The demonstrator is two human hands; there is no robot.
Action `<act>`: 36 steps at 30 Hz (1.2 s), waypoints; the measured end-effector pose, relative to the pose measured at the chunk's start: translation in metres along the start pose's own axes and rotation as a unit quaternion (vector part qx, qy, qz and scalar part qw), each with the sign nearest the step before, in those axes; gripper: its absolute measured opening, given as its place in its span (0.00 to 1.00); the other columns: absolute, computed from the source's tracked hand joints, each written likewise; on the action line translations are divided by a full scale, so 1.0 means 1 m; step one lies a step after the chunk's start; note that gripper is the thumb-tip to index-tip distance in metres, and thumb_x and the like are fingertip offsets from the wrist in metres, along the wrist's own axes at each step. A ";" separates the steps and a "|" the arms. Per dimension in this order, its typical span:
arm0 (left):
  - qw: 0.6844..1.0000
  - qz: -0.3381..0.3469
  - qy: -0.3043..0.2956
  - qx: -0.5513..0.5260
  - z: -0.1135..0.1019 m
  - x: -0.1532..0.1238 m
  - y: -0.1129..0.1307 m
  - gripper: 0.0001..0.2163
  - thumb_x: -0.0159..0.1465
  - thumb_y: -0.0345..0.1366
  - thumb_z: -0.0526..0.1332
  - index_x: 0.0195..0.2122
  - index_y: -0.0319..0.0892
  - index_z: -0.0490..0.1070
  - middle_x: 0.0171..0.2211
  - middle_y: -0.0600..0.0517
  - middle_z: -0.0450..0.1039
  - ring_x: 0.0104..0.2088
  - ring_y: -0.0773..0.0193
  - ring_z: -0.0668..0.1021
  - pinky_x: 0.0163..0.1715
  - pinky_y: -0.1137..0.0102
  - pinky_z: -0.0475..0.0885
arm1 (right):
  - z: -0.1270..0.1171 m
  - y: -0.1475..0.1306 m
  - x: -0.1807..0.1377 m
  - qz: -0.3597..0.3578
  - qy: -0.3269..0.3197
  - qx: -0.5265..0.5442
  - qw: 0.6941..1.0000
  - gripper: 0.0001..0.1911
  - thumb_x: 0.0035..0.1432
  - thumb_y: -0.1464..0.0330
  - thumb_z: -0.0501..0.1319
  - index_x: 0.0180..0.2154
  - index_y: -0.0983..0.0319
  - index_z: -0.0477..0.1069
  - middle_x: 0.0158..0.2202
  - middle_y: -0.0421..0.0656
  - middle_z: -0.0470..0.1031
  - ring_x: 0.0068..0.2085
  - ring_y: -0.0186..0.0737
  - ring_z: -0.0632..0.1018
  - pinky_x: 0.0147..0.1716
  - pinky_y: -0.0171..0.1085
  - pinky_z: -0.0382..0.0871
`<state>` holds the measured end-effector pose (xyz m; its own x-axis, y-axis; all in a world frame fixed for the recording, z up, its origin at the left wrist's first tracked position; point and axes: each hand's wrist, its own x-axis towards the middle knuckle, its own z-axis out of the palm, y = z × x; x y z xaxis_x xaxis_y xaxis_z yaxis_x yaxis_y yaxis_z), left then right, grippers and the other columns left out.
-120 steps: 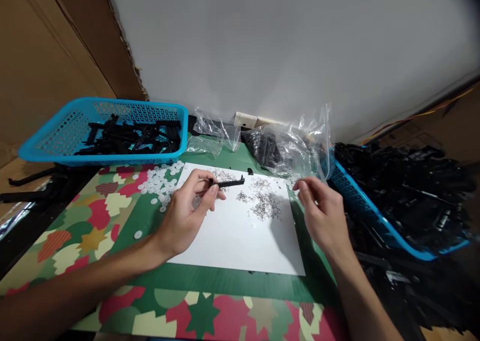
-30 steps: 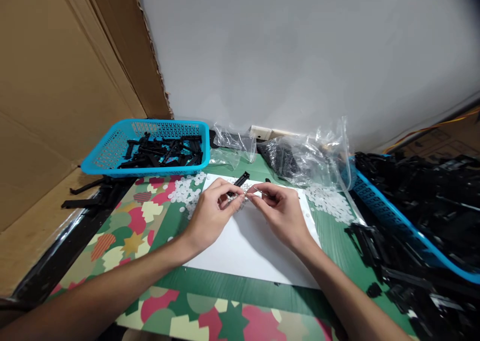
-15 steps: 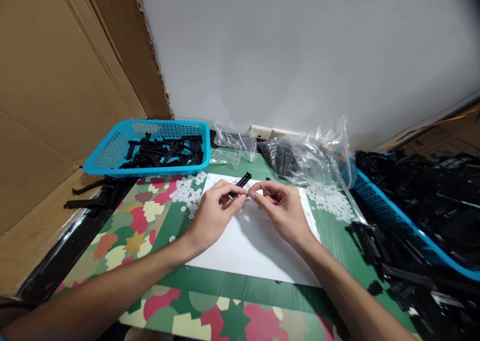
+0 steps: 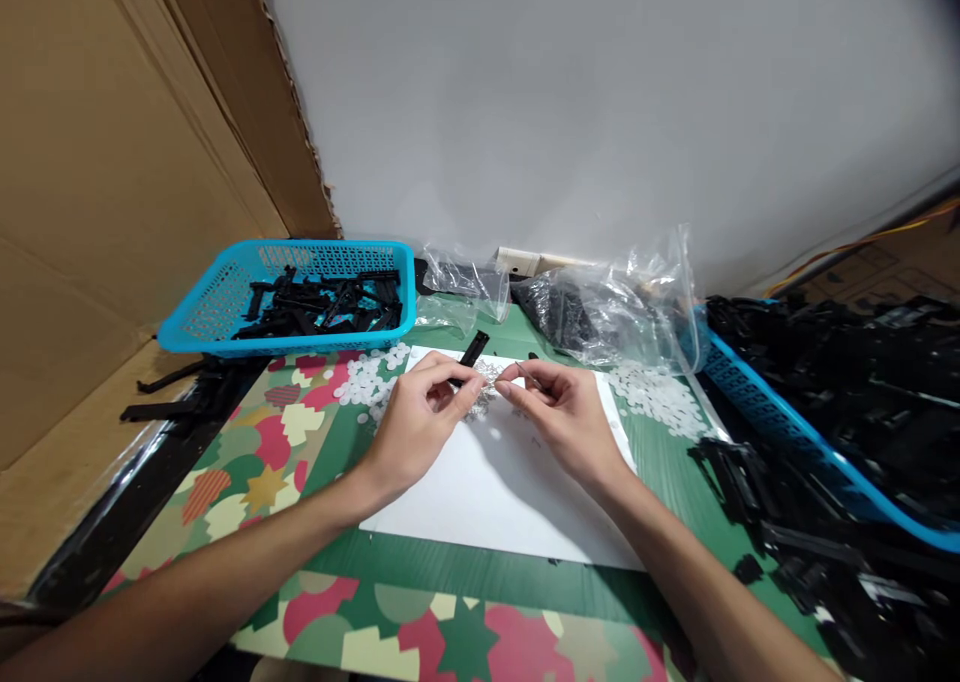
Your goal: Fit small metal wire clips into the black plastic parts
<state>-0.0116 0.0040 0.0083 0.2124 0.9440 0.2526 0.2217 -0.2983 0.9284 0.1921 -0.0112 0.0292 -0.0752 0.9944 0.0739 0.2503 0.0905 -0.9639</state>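
My left hand is closed round a slim black plastic bar whose far end sticks up past the fingers. My right hand pinches a tiny metal wire piece just beside the bar's near end. Both hands hover over a white paper sheet, above a pile of small silver metal parts partly hidden by the fingers.
A blue basket of black parts stands back left. White plastic discs lie left of the sheet and more white discs right. Clear plastic bags sit behind. A second blue basket overflows with black parts on the right. Cardboard walls the left.
Four seconds ago the hands were apart and the bar lay level; now the right hand has come in beside the left with a wire piece, and the bar tilts up.
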 end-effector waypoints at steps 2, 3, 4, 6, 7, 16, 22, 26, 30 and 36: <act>1.000 0.007 -0.003 -0.012 0.001 -0.001 0.001 0.08 0.72 0.41 0.66 0.41 0.44 0.83 0.38 0.50 0.74 0.36 0.63 0.74 0.34 0.68 0.66 | 0.001 -0.001 -0.001 -0.007 0.001 -0.005 1.000 0.15 0.63 0.57 0.70 0.37 0.63 0.82 0.21 0.32 0.53 0.25 0.32 0.54 0.24 0.36 0.46; 1.000 0.009 -0.003 -0.012 0.001 -0.002 0.001 0.09 0.72 0.42 0.66 0.41 0.44 0.84 0.38 0.50 0.73 0.36 0.63 0.73 0.33 0.69 0.66 | 0.001 -0.001 -0.001 -0.011 0.004 -0.011 1.000 0.14 0.63 0.58 0.70 0.37 0.63 0.82 0.21 0.32 0.53 0.25 0.32 0.54 0.24 0.36 0.47; 1.000 0.010 -0.004 -0.012 0.002 -0.002 0.002 0.09 0.72 0.42 0.66 0.41 0.44 0.84 0.37 0.50 0.73 0.36 0.63 0.73 0.33 0.69 0.66 | 0.002 -0.001 -0.002 -0.016 0.008 -0.020 1.000 0.13 0.63 0.58 0.70 0.37 0.63 0.82 0.21 0.33 0.54 0.25 0.32 0.54 0.24 0.36 0.47; 1.000 0.010 -0.009 -0.014 0.002 -0.003 0.001 0.09 0.72 0.42 0.66 0.40 0.44 0.83 0.37 0.51 0.72 0.36 0.63 0.73 0.34 0.69 0.66 | 0.004 0.000 -0.004 -0.030 0.016 -0.042 0.999 0.12 0.63 0.59 0.69 0.36 0.62 0.82 0.21 0.34 0.58 0.25 0.33 0.55 0.24 0.36 0.48; 1.000 0.008 -0.011 -0.016 0.002 -0.004 0.001 0.10 0.72 0.42 0.65 0.39 0.44 0.83 0.37 0.51 0.72 0.37 0.63 0.73 0.34 0.69 0.66 | 0.005 0.001 -0.005 -0.039 0.020 -0.052 0.998 0.12 0.63 0.60 0.69 0.37 0.62 0.83 0.21 0.35 0.61 0.25 0.33 0.56 0.24 0.36 0.49; 0.999 -0.007 -0.026 -0.044 0.003 -0.005 0.001 0.10 0.73 0.43 0.65 0.41 0.43 0.82 0.40 0.49 0.73 0.39 0.62 0.75 0.36 0.68 0.67 | 0.008 0.001 -0.011 -0.063 0.043 -0.078 0.994 0.11 0.66 0.61 0.67 0.39 0.63 0.82 0.22 0.35 0.61 0.25 0.33 0.56 0.24 0.36 0.49; 0.997 -0.019 -0.024 -0.071 0.004 -0.004 -0.001 0.10 0.72 0.43 0.66 0.41 0.42 0.82 0.40 0.48 0.75 0.42 0.59 0.77 0.40 0.67 0.70 | 0.012 0.000 -0.010 -0.057 0.050 -0.040 0.996 0.09 0.65 0.62 0.67 0.37 0.62 0.81 0.30 0.42 0.79 0.25 0.33 0.65 0.25 0.34 0.56; 0.997 -0.028 -0.029 -0.070 0.004 -0.004 0.000 0.11 0.72 0.45 0.66 0.41 0.42 0.82 0.41 0.47 0.76 0.43 0.58 0.77 0.42 0.66 0.71 | 0.012 0.001 -0.010 -0.056 0.049 -0.037 0.997 0.09 0.64 0.63 0.67 0.36 0.62 0.81 0.30 0.42 0.80 0.24 0.32 0.64 0.23 0.34 0.55; 0.991 -0.065 -0.053 -0.105 0.004 -0.005 0.003 0.15 0.74 0.47 0.61 0.41 0.42 0.81 0.39 0.48 0.75 0.38 0.61 0.75 0.38 0.67 0.69 | 0.008 0.002 -0.013 -0.098 0.060 -0.069 0.991 0.07 0.66 0.65 0.67 0.38 0.61 0.82 0.30 0.42 0.80 0.23 0.31 0.62 0.22 0.35 0.53; 0.979 -0.099 -0.101 -0.148 0.003 -0.008 0.007 0.16 0.74 0.51 0.61 0.38 0.43 0.74 0.29 0.55 0.65 0.29 0.66 0.67 0.30 0.70 0.63 | -0.001 0.013 -0.018 -0.274 0.042 -0.205 0.939 0.10 0.69 0.70 0.63 0.44 0.57 0.85 0.27 0.42 0.80 0.25 0.36 0.72 0.27 0.37 0.64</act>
<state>-0.0084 -0.0062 0.0122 0.3843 0.9228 0.0282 -0.0022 -0.0297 0.9996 0.1975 -0.0276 0.0161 -0.2296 0.7920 0.5657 0.5478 0.5856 -0.5975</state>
